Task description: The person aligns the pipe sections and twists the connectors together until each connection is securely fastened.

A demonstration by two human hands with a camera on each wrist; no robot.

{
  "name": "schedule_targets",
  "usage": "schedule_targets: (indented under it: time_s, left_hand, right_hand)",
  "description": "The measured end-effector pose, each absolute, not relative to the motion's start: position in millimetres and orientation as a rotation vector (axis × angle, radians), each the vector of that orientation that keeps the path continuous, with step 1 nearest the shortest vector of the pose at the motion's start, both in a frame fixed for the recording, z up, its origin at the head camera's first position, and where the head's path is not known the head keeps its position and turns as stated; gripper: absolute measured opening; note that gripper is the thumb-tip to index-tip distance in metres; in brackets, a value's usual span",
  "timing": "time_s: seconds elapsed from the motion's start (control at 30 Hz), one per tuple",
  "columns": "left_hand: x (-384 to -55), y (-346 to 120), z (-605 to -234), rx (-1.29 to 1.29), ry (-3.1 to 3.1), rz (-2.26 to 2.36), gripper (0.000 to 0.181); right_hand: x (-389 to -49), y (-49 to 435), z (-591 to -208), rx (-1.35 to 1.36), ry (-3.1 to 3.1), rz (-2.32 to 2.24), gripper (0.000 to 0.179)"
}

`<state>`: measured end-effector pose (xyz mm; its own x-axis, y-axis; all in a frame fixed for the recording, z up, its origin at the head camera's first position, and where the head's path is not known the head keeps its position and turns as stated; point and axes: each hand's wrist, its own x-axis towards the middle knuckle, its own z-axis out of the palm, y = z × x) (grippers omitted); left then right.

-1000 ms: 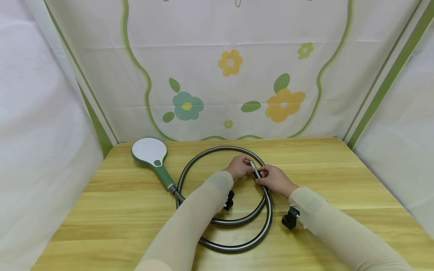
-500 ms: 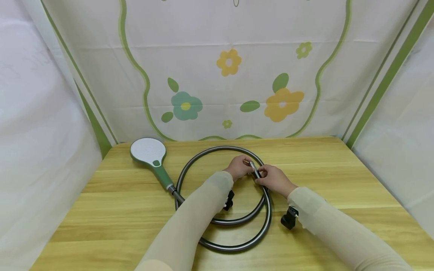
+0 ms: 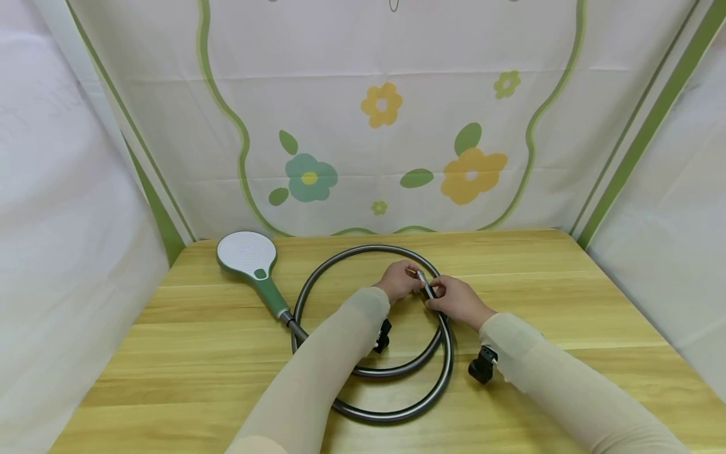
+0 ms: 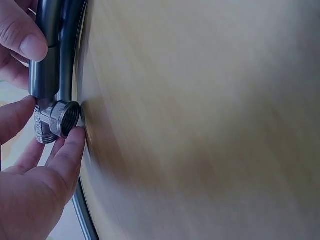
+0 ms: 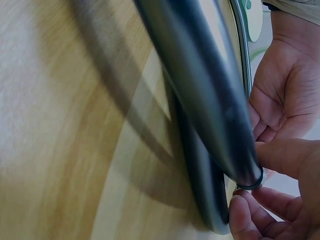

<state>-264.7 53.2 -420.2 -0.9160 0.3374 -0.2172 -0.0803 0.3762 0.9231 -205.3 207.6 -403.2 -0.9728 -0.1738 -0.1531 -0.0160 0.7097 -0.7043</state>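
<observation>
My left hand pinches a small metal tee fitting with threaded openings between thumb and fingers. The fitting sits at the end sleeve of a dark grey shower hose. Just behind the fitting, my right hand grips that hose end between thumb and fingers. In the right wrist view the hose end hides most of the fitting. From the joint the hose loops round on the wooden table. Its other end joins the green handle of a shower head, which lies face up at the left.
The wooden table runs back to a white curtain printed with flowers. White fabric walls stand on both sides. A small black camera hangs below the right wrist, and another below the left.
The head view has shifted slightly, so the scene sits a little further left. Both hands stay at the fitting and hose end, with no other clear movement.
</observation>
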Motion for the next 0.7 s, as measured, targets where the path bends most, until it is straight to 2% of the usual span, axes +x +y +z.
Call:
schedule_targets:
  time_s: [0.7]
  left_hand:
    - [-263.8, 47.9, -417.3, 0.199, 2.326, 1.512, 0.032]
  right_hand:
    - [-205.9, 207.9, -400.9, -0.170, 2.711, -1.113, 0.049]
